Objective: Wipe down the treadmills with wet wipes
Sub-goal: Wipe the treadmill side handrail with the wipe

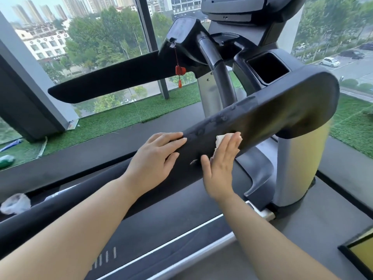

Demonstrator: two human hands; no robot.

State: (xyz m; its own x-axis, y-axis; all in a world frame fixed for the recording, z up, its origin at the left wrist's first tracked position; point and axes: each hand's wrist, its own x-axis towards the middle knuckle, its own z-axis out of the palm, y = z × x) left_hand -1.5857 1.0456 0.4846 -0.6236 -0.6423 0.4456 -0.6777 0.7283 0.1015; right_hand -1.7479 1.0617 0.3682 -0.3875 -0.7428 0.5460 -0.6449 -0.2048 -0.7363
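I see the treadmill [294, 168] filling the right of the frame, its near handrail [262, 116] slanting across the centre. My left hand [155, 156] rests on the rail, fingers straight. Beside it, my right hand [221, 168] presses the white wet wipe [221, 139] against the rail with flat, slightly spread fingers.

White wipe [219, 139], black handrail [262, 118]

Head camera looks down, seemingly close, at treadmill [262, 118].

Top of treadmill console [248, 6] beyond upper edge
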